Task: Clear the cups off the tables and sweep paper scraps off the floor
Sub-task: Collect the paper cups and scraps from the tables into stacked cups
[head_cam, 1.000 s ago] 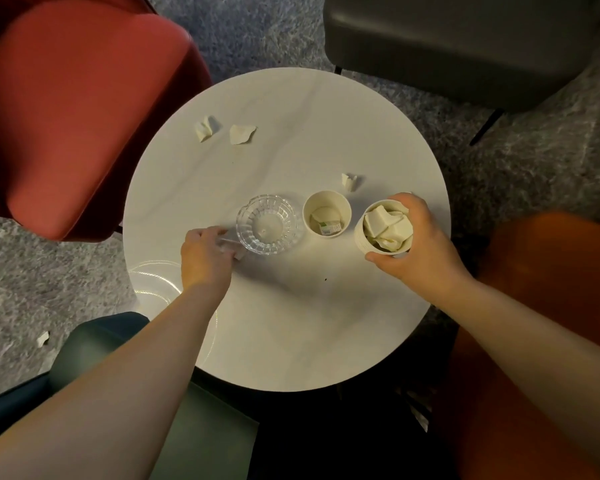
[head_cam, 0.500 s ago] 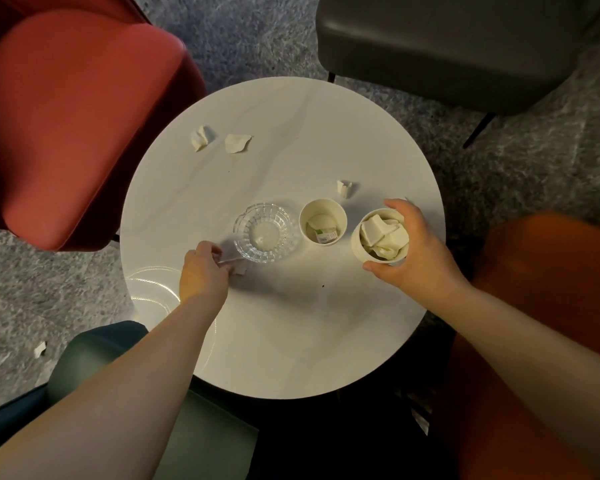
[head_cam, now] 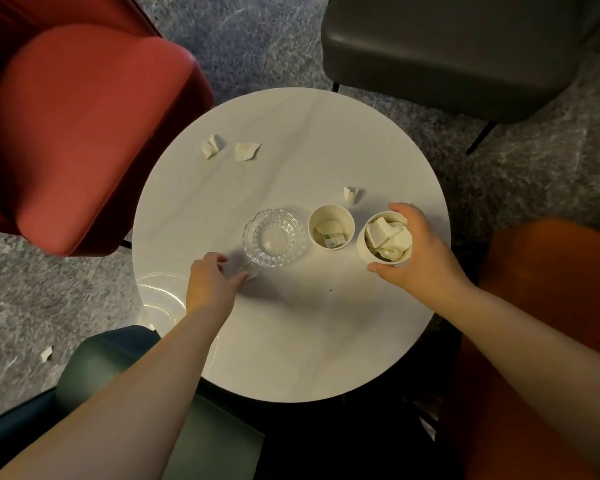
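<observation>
Looking down from the head: standing over a round white table [head_cam: 291,341], with a red chair [head_cam: 84,133], a dark grey chair [head_cam: 447,46], an orange seat [head_cam: 551,289] and a dark green seat [head_cam: 118,358] all around it. Holding a paper cup full of scraps [head_cam: 371,247] with the right hand [head_cam: 420,251], fingers and thumb curled round its rim and side, near the right edge of the table. Sitting just beside it to the left: a second paper cup [head_cam: 330,227], upright, with a little rubbish inside and no hand on it. Sitting left of that one: a clear glass ashtray [head_cam: 274,237]. Reaching with the left hand [head_cam: 212,282] just beside the ashtray, fingers bent down onto a small paper scrap [head_cam: 248,273] on the table, seeming to pinch it, though hard to tell for sure. Lying behind the second cup: one small scrap [head_cam: 350,195]. Lying far off near the red chair: two more scraps [head_cam: 229,150]. Lying on the grey carpet at the lower left: one floor scrap [head_cam: 46,354]. Probably gathering table scraps into the cup at this step, so still early in the job. Next, likely lifting the pinched scrap across and dropping it into the held cup, taking care not to bump the ashtray or tip the full cup. After that, picking up the rest, carrying both cups away, then sweeping the floor.
</observation>
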Demonstrator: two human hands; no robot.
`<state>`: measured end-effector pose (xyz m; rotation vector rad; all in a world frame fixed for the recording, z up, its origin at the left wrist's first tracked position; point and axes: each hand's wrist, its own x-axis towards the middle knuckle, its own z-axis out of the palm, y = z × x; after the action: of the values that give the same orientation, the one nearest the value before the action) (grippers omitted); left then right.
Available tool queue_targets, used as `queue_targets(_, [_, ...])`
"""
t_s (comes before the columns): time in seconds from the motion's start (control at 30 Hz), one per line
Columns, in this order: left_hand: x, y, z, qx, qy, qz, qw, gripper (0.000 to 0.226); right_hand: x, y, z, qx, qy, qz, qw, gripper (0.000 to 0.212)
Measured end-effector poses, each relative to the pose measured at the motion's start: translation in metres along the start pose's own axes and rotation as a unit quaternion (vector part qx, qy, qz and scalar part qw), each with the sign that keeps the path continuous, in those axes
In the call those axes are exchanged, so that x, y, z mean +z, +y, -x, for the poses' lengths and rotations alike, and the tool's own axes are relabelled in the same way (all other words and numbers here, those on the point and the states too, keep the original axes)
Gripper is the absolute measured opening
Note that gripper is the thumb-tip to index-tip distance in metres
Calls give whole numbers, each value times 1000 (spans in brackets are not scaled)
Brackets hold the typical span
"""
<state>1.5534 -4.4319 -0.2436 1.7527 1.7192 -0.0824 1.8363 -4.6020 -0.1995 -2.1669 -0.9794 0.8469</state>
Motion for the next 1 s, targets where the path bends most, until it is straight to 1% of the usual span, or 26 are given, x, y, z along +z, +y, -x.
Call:
queue_targets(0.07, [8,5,0,9,-16,-22,1000,41,0,1,1,-2,3,0,1000,92])
queue_targets(0.13, [15,8,-1,8,-13,-42,999,34,1,2,2,-4,5,5,1000,92])
queue_targets(0.27, [11,5,0,-18,-13,-36,999,17,2,1,1,-1,5,10,1000,92])
queue_targets(0.37, [-4,-1,3,-50,25,-34,998,9,3,-1,2,3,11,8,1000,93])
queue_targets(0.43, [-18,3,6,-43,80,-1,996,18,3,-1,2,11,11,10,1000,93])
queue_targets(0.47, [-25,10,8,-29,107,35,993,23,3,-2,3,13,12,11,1000,93])
queue_targets(0.53, [-35,35,13,10,127,122,984,28,4,-3,4,16,15,13,1000,93])
queue_targets(0.57, [-36,50,16,37,116,152,981,27,5,-3,5,18,19,13,1000,93])
queue_targets(0.63, [-32,81,22,97,69,184,976,24,6,-4,6,24,25,6,999,91])
queue_targets(0.73, [-17,117,27,161,-2,187,969,18,7,-5,6,31,30,-5,999,90])
queue_targets(0.8, [-6,130,27,183,-27,150,971,14,7,-5,8,35,31,-15,999,92])
queue_targets(0.93, [6,139,22,199,-61,109,972,7,7,-4,9,38,25,-36,998,96])
queue_targets(1.0, [8,139,20,200,-65,97,973,11,6,-3,11,38,19,-43,998,98])
